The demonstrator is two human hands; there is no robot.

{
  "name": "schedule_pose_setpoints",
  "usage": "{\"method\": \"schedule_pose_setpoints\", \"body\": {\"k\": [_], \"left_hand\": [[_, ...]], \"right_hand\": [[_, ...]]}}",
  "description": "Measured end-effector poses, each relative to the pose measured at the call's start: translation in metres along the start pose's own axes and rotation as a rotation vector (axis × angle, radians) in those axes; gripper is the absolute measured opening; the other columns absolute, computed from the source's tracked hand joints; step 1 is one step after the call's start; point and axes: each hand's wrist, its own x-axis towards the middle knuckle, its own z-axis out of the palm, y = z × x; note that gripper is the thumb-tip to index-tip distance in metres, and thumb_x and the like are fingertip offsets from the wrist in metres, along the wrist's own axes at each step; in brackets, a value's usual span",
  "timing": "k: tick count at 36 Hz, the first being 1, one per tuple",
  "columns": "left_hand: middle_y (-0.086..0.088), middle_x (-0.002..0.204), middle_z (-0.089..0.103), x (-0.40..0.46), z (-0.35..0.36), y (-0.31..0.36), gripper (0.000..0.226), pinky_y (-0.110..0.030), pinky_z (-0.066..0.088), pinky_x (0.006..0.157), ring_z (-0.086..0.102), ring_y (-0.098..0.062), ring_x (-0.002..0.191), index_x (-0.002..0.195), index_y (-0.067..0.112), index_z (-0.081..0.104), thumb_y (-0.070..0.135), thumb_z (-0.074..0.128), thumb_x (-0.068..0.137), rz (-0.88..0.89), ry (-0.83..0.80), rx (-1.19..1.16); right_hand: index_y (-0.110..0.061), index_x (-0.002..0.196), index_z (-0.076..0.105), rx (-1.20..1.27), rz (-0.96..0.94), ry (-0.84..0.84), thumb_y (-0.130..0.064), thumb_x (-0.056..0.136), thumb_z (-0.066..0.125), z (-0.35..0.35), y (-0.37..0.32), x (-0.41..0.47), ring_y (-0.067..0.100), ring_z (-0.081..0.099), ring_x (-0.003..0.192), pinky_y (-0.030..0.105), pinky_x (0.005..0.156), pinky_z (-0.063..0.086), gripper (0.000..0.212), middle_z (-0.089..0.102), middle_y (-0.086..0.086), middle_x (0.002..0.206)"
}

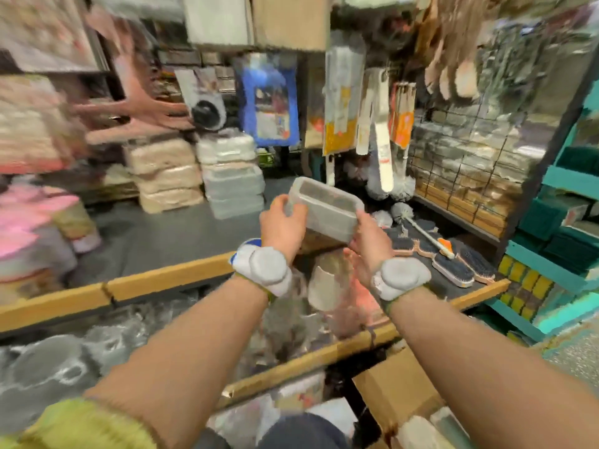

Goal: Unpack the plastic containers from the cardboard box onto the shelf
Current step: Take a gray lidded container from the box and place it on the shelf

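A clear rectangular plastic container (325,210) is held in the air above the dark shelf (168,234), tilted, between both hands. My left hand (282,223) grips its left end and my right hand (368,236) grips its right end. A stack of similar clear containers (235,186) stands on the shelf behind and to the left. The cardboard box (398,390) sits low at the bottom right, its inside mostly hidden by my right forearm.
Beige wrapped packs (165,176) stand left of the stack. Brushes (453,264) lie on the shelf at right. Packaged goods (340,102) hang above the shelf's back. A wooden lip (168,275) edges the shelf. Teal shelving with sponges (531,280) stands at right.
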Motion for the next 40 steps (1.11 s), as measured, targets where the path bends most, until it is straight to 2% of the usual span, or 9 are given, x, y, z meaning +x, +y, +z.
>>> {"method": "schedule_pose_setpoints", "body": {"k": [5,8,10,14,17,23,32,37,40], "left_hand": [[-0.017,0.126,0.056,0.056,-0.062,-0.002,0.039,-0.037,0.041,0.102,0.053,-0.032,0.116,0.125,0.004,0.057,0.022,0.041,0.094,-0.022,0.108,0.053],[-0.017,0.087,0.054,0.079,-0.08,-0.005,0.026,-0.027,0.03,0.066,0.045,-0.025,0.082,0.076,0.005,0.054,0.013,0.039,0.095,-0.028,0.127,0.057],[-0.016,0.081,0.048,0.097,-0.087,-0.012,0.029,-0.029,0.026,0.066,0.036,-0.023,0.078,0.067,0.01,0.047,0.013,0.038,0.095,-0.047,0.155,0.051],[-0.013,0.085,0.049,0.132,-0.096,-0.02,0.022,-0.031,0.03,0.07,0.038,-0.022,0.08,0.08,0.007,0.051,0.014,0.037,0.095,-0.057,0.176,0.018],[-0.015,0.086,0.047,0.156,-0.101,-0.025,0.023,-0.03,0.028,0.07,0.037,-0.023,0.081,0.076,0.01,0.049,0.013,0.036,0.095,-0.059,0.174,0.036],[-0.018,0.082,0.046,0.192,-0.104,-0.043,0.025,-0.029,0.029,0.071,0.038,-0.024,0.079,0.072,0.007,0.046,0.012,0.036,0.095,-0.084,0.204,0.022],[-0.017,0.082,0.049,0.207,-0.104,-0.051,0.018,-0.032,0.032,0.071,0.039,-0.025,0.078,0.083,0.007,0.054,0.013,0.038,0.091,-0.069,0.228,0.001],[-0.024,0.109,0.061,0.203,-0.107,-0.043,0.028,-0.038,0.043,0.092,0.055,-0.036,0.1,0.103,0.002,0.06,0.013,0.037,0.092,-0.102,0.211,0.01],[-0.026,0.114,0.061,0.194,-0.108,-0.034,0.027,-0.044,0.045,0.099,0.056,-0.041,0.108,0.102,0.004,0.059,0.012,0.036,0.091,-0.107,0.209,0.01]], "right_hand": [[-0.02,0.118,0.061,0.025,-0.027,-0.146,-0.048,0.075,0.057,0.089,-0.02,0.025,0.018,0.057,0.091,0.017,0.043,0.042,0.051,0.065,0.008,0.116],[-0.019,0.101,0.061,-0.022,-0.037,-0.158,-0.043,0.08,0.055,0.122,-0.025,0.044,0.02,0.056,0.092,0.022,0.047,0.043,0.032,0.062,0.008,0.104],[-0.019,0.094,0.059,-0.075,-0.043,-0.156,-0.039,0.088,0.052,0.144,-0.027,0.059,0.02,0.053,0.09,0.026,0.058,0.045,0.022,0.059,0.006,0.099],[0.004,0.107,0.057,-0.14,-0.106,-0.132,-0.036,0.091,0.049,0.181,-0.031,0.091,0.028,0.054,0.086,0.036,0.079,0.047,0.044,0.058,0.026,0.098],[-0.011,0.107,0.064,-0.2,-0.123,-0.162,-0.046,0.087,0.049,0.207,-0.034,0.11,0.032,0.06,0.106,0.048,0.1,0.046,0.044,0.066,0.013,0.111],[0.001,0.099,0.058,-0.305,-0.154,-0.197,-0.059,0.084,0.045,0.242,-0.02,0.149,0.043,0.06,0.102,0.054,0.093,0.048,0.063,0.062,0.026,0.109],[-0.005,0.094,0.066,-0.316,-0.105,-0.173,-0.044,0.093,0.046,0.245,-0.013,0.144,0.035,0.062,0.107,0.047,0.098,0.048,0.043,0.068,0.015,0.11],[-0.01,0.135,0.049,-0.342,-0.082,-0.185,-0.044,0.094,0.04,0.247,-0.021,0.138,0.032,0.049,0.127,0.046,0.109,0.038,0.054,0.052,0.009,0.139],[-0.012,0.141,0.043,-0.322,-0.047,-0.168,-0.048,0.091,0.042,0.241,-0.027,0.13,0.031,0.046,0.13,0.045,0.111,0.036,0.061,0.047,0.007,0.144]]}}
